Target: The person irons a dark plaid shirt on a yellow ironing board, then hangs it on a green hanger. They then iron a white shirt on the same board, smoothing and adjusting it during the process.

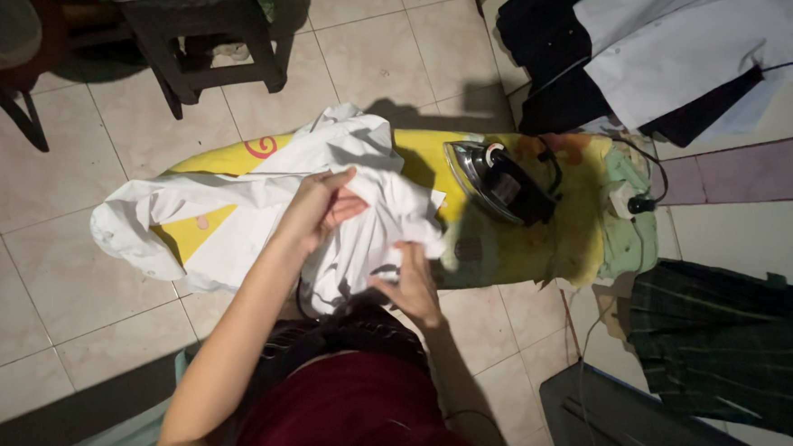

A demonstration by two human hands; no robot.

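Both hands on a white shirt (233, 233) spread over a yellow ironing board (513, 243). Left hand (318, 208) bunched around a fold of cloth near the middle of the garment, fingers curled shut on it. Right hand (414, 285) lower, at the near edge of the board, pinching the hem or a loose flap; grip looks closed on fabric.

Shirt lies mostly over the left half of the board, one part trailing off the left end toward the tiled floor (51, 259). Cloth thin, matte, heavily rumpled and heaped at the centre; judging by the creases, little of it has been pressed yet, and it reads as being arranged rather than ironed.

Iron (498, 181) stands tilted up on its heel on the right half of the board, apart from the shirt, shiny metal soleplate facing the shirt, dark body and handle. Neither hand touches it. Its cord (645, 177) loops off at the right end of the board.

Board cover: yellow, stained and scorched brownish on the right, pale green at the far end, with a red swirl and a small pink spot.

Around: dark stool (203, 36) top left; white and black clothes (658, 56) piled top right; dark green plaid cloth (724, 349) on the right, folded flat. Floor tiles glossy, pale beige
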